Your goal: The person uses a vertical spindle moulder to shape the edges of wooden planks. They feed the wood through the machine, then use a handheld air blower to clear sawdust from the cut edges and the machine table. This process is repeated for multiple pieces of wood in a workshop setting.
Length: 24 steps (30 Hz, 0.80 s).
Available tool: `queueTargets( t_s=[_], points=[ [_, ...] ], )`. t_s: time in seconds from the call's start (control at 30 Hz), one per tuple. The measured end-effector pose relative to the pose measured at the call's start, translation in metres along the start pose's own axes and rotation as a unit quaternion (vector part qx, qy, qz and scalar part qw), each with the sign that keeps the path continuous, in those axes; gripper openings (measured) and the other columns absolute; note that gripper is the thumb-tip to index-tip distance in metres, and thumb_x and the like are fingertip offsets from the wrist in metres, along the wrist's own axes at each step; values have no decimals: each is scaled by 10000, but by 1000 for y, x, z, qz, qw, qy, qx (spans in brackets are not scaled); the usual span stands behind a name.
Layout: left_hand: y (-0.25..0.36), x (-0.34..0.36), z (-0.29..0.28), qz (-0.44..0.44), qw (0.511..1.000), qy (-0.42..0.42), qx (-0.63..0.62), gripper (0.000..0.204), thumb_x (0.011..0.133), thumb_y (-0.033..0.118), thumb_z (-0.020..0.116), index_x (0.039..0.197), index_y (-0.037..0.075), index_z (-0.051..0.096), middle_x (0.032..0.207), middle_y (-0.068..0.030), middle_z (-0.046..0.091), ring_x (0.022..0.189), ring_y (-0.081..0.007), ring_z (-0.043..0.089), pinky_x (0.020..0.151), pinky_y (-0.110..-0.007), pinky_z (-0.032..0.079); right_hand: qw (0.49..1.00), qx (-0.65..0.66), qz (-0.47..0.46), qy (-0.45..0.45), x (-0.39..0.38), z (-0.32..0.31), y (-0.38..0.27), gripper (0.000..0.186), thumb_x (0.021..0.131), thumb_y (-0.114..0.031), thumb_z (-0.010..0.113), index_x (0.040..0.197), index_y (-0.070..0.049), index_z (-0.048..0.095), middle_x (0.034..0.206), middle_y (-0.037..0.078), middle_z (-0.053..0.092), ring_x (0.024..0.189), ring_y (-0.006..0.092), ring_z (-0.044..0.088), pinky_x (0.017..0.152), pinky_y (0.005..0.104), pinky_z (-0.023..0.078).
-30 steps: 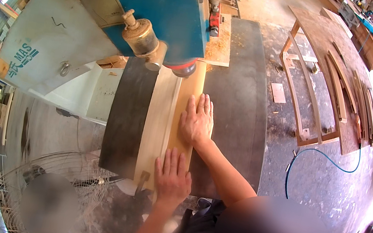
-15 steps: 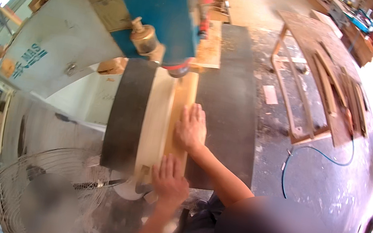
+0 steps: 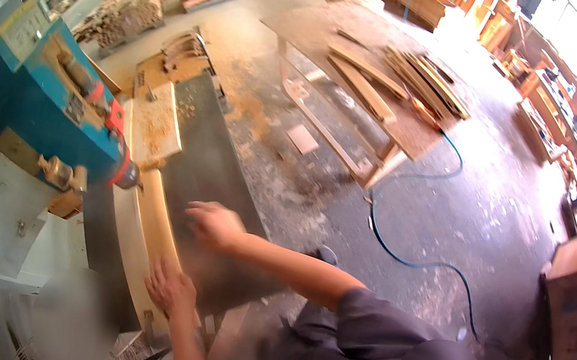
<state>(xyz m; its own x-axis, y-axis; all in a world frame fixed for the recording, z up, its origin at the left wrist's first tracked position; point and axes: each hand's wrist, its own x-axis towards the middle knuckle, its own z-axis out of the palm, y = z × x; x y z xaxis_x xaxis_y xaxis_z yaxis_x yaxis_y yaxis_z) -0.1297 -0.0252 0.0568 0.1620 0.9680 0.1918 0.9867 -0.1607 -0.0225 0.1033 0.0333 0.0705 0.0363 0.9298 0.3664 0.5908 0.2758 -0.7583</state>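
Here you kept both hands open and flat: your left hand (image 3: 169, 288) pressed the curved wooden strip (image 3: 156, 234) down on the dark machine table (image 3: 207, 166), your right hand (image 3: 214, 223) beside it, probably steadying the strip near the blue machine (image 3: 42, 101)

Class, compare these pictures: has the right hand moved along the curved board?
Yes. The right hand has slid forward along the curved board, nearer the blue machine.
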Motion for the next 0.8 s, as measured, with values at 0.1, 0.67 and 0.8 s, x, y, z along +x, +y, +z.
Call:
queueTargets(
  t_s=[0.1,0.67,0.8],
  points=[
    [-2,9,18,30,998,54,-26,552,874,192,661,1402,40,607,1525,-145,553,1408,-345,522,1195,-559,360,981,-109,58,153,-32,-128,133,355,842,-132,676,1189,-70,720,1300,183,701,1170,407,664,996,481,559],
    [31,34,-6,3,1000,-19,9,655,902,105,615,1514,-53,442,1617,-254,401,1504,-471,357,1242,-607,251,731,-542,412,37,-122,-591,578,640,967,-518,675,1428,-87,566,1246,238,712,1144,451,684,937,557,557],
    [31,17,-9,-29,999,-26,3,697,871,109,667,1513,-45,443,1609,-234,422,1494,-446,382,1237,-598,261,780,-446,425,106,-109,-603,579,512,1037,-366,586,1418,-23,565,1095,271,741,1084,447,710,907,554,558]
  ],
)
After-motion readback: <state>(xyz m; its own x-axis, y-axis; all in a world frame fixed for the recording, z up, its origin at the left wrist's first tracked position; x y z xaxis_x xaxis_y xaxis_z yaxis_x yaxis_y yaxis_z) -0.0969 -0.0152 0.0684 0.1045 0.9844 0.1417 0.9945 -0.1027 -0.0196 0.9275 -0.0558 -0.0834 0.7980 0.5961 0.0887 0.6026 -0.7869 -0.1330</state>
